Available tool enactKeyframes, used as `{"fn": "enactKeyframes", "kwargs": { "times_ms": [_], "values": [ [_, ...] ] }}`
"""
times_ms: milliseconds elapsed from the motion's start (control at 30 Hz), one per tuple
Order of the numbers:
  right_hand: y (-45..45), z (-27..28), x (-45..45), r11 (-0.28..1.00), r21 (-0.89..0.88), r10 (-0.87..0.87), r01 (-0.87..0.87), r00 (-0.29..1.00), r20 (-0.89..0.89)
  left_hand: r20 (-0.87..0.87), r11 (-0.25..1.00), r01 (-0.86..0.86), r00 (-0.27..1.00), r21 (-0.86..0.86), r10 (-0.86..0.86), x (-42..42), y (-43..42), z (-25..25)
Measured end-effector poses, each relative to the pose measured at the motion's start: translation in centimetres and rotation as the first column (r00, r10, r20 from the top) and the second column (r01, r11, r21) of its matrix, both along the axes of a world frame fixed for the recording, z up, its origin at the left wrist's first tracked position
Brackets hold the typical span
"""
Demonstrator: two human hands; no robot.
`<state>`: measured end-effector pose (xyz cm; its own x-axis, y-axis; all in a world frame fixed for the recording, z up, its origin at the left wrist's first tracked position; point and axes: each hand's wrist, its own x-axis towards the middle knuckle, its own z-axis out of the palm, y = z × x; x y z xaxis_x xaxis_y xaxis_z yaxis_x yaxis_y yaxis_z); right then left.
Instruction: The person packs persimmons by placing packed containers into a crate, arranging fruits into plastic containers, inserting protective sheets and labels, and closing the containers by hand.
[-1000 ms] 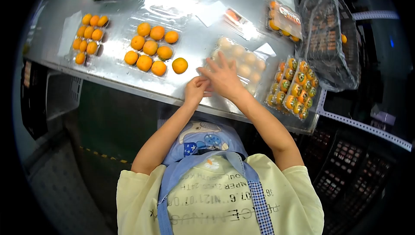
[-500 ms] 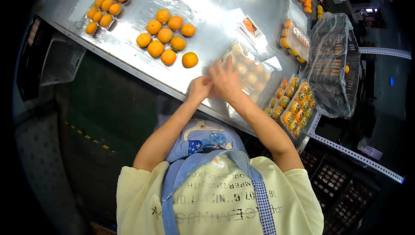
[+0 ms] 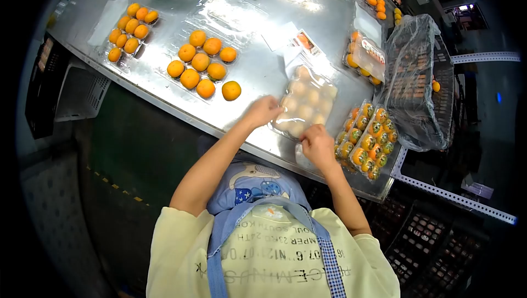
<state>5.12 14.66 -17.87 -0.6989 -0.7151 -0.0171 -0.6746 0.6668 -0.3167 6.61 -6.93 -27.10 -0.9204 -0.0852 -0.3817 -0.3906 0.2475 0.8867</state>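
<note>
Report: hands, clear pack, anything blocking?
Left hand by left edge of clear pack, right hand by near right corner. Pack flat on table. White paper just beyond it.

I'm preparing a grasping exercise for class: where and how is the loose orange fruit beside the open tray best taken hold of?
Probably across the widest part of the loose orange fruit, coming from above, on the side facing the left hand. It is round, and the metal table lies bare there, while the neighbouring fruit crowds its other side.
</note>
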Motion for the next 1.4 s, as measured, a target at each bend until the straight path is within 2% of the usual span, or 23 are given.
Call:
{"fn": "enactKeyframes", "kwargs": {
  "times_ms": [33,100,133,167,267,333,367,433,467,567,633,700,833,933,1033,1067,1100,1133,1167,1233,1333,1400],
  "values": [
    [-0.2,0.1,-0.6,0.996,-0.024,-0.086,0.086,0.996,0.015,0.169,0.974,0.048,0.982,0.223,-0.087,0.6,0.3,-0.1],
    [-1.1,0.7,-1.7,0.963,-0.063,-0.257,0.261,0.965,0.058,0.227,0.853,-0.046,0.970,0.520,-0.086,3.4,2.5,-1.3],
    [-2.0,1.3,-2.2,0.969,-0.106,-0.226,0.224,0.974,-0.005,0.245,0.836,0.014,0.953,0.549,-0.177,4.4,3.3,-0.4],
    [-3.2,1.6,-2.7,0.973,-0.147,-0.193,0.180,0.978,-0.075,0.314,0.771,-0.007,0.916,0.636,-0.250,5.0,3.9,0.5],
    [-6.5,0.7,-3.1,0.988,-0.104,-0.117,0.110,0.991,-0.062,0.340,0.752,-0.129,0.931,0.646,-0.133,5.0,4.2,0.1],
    [-8.5,0.6,-2.4,0.990,0.117,-0.076,0.081,0.996,-0.048,0.316,0.696,-0.208,0.948,0.688,-0.029,4.5,3.2,0.1],
    [-9.3,0.5,-2.4,0.973,0.222,-0.050,0.058,0.998,-0.040,0.324,0.704,-0.209,0.946,0.679,-0.032,4.4,3.1,0.1],
    [-9.5,-0.4,-2.7,0.962,0.273,-0.009,0.006,1.000,0.009,0.347,0.731,-0.233,0.938,0.641,-0.005,3.9,2.6,0.1],
    [-9.9,-1.1,-3.1,0.949,0.309,0.052,-0.053,0.999,0.011,0.346,0.728,-0.282,0.936,0.625,0.066,4.0,2.1,0.3],
    [-10.6,-2.2,-2.8,0.973,0.211,0.097,-0.096,0.995,0.008,0.294,0.686,-0.413,0.910,0.599,0.291,4.1,1.7,-1.4],
    [-11.0,-1.2,-2.7,0.953,0.299,0.045,-0.058,0.998,0.051,0.325,0.668,-0.485,0.875,0.565,0.360,3.7,1.4,-1.7],
    [-11.6,-0.2,-2.9,0.948,0.304,0.067,-0.099,0.991,0.113,0.292,0.629,-0.476,0.878,0.615,0.378,4.0,0.8,-1.0],
    [-11.7,0.1,-2.6,0.938,0.309,0.116,-0.159,0.982,0.152,0.159,0.678,-0.395,0.909,0.620,0.384,4.5,1.1,-1.7],
    [-10.5,-3.3,-3.1,0.951,0.172,0.251,-0.259,0.966,0.066,0.141,0.790,-0.385,0.921,0.477,0.363,4.3,0.9,-0.8],
    [-11.9,-2.8,-1.4,0.965,0.237,0.117,-0.114,0.993,-0.002,-0.081,0.893,-0.435,0.892,0.116,0.445,3.6,2.2,-3.9],
    [-11.8,-3.0,-1.5,0.969,0.211,0.139,-0.131,0.990,-0.022,0.045,0.879,-0.444,0.895,0.176,0.444,3.7,1.9,-2.6],
    [-11.6,-3.5,-1.8,0.970,0.192,0.159,-0.148,0.986,-0.041,-0.003,0.866,-0.457,0.884,0.205,0.467,3.5,2.8,-4.6],
    [-11.8,-3.1,-1.6,0.962,0.241,0.149,-0.131,0.987,-0.059,0.066,0.882,-0.438,0.899,0.177,0.433,3.5,2.2,-3.5],
    [-12.1,-2.8,-1.3,0.953,0.278,0.145,-0.119,0.987,-0.073,0.055,0.851,-0.499,0.866,0.164,0.497,3.6,1.9,-1.7],
    [-12.6,-2.4,-1.0,0.953,0.297,0.100,-0.067,0.990,-0.099,0.069,0.862,-0.487,0.873,0.139,0.482,3.7,1.3,0.0],
    [-12.4,-2.5,-1.0,0.962,0.260,0.110,-0.078,0.988,-0.111,0.056,0.869,-0.484,0.875,0.101,0.480,3.7,1.4,0.2],
    [-12.2,-2.0,-1.1,0.951,0.301,0.107,-0.067,0.987,-0.116,0.044,0.865,-0.489,0.872,0.111,0.487,3.7,1.7,-0.1]
  ]
}}
